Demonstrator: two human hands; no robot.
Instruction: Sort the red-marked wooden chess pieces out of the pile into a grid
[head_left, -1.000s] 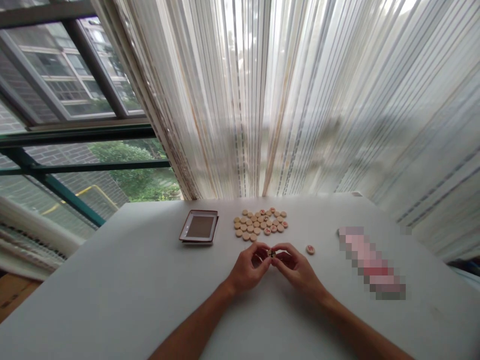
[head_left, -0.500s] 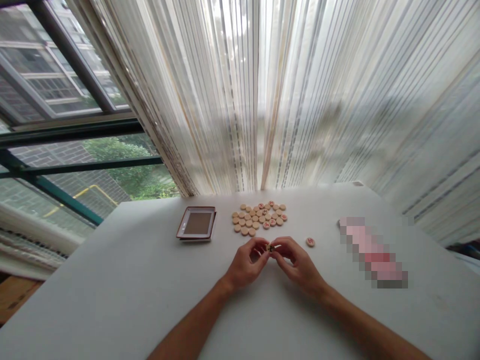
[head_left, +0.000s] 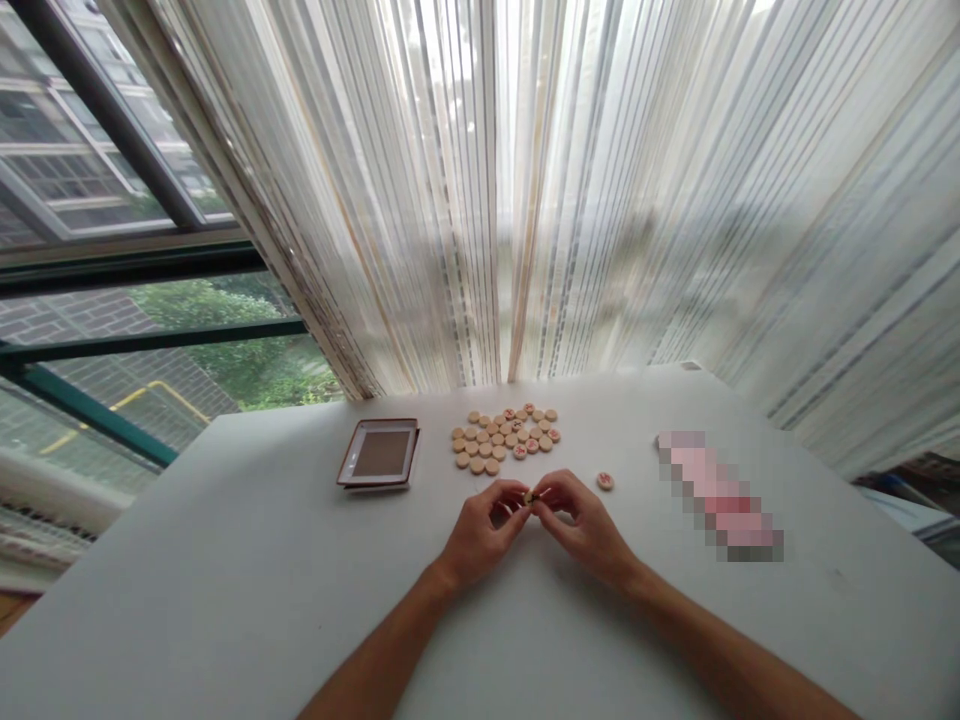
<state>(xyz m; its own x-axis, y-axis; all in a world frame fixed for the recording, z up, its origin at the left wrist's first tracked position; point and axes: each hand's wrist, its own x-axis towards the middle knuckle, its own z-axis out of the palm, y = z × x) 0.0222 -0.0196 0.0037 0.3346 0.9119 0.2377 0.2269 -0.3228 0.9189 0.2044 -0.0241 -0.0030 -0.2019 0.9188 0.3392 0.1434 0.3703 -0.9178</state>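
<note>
Tipping the black-marked disc (head_left: 531, 498) to a flatter slant than a second ago, over the middle of the desk (head_left: 225, 560); leaving the framed case (head_left: 379, 454) near the far-left corner, seemingly aside; pinching the disc with the left hand (head_left: 480, 532); keeping loose discs (head_left: 497, 439) near the far edge; pinching likewise with the right hand (head_left: 589, 525), probably for steadiness.

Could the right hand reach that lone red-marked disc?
Probably yes: the lone red-marked disc lies close beside the right hand with nothing visible between them, though that hand is busy pinching another disc.
</note>
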